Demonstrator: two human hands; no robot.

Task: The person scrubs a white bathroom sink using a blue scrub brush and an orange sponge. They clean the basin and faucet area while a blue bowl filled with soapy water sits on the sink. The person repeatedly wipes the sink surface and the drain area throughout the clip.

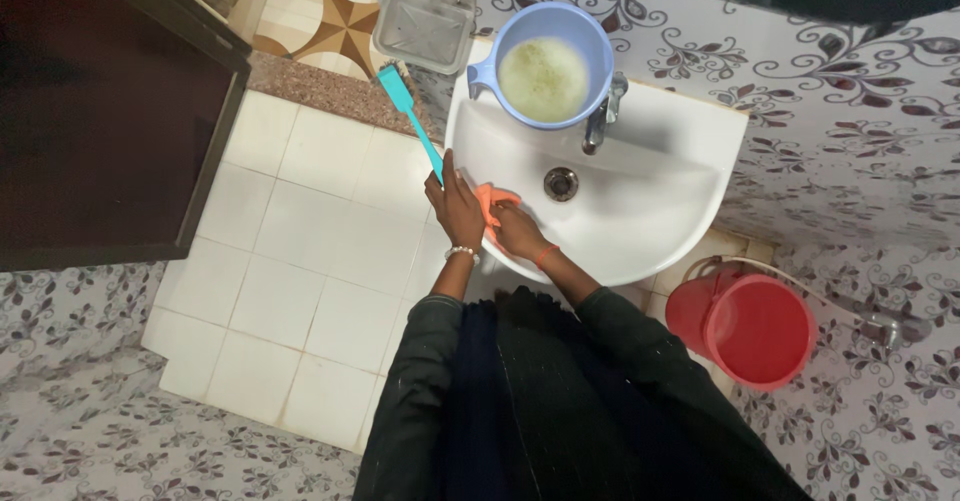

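While the head camera looks straight down, the left hand is closed around the lower end of a teal brush, its fingers wrapped about the thin handle, which runs up and to the left so that the brush head lies over the edge of the speckled brown floor strip, just outside the basin rim. The right hand sits just beside it, pressed down on an orange cloth at the near left inner wall of the white washbasin; its fingers are bunched on the cloth, which shows between the two hands, and the hands nearly touch. A bead bracelet circles the left wrist and an orange band the right. In the middle of the basin lies the metal drain, well clear of the cloth, and behind it stands the tap. A pale blue mug with cloudy yellowish water rests on the back rim, next to the tap. Beyond it lies a clear plastic tray. To the right, low beside the basin, stands a red bucket against the flower-patterned wall tiles. Cream floor tiles spread on the left, bordered by a dark door
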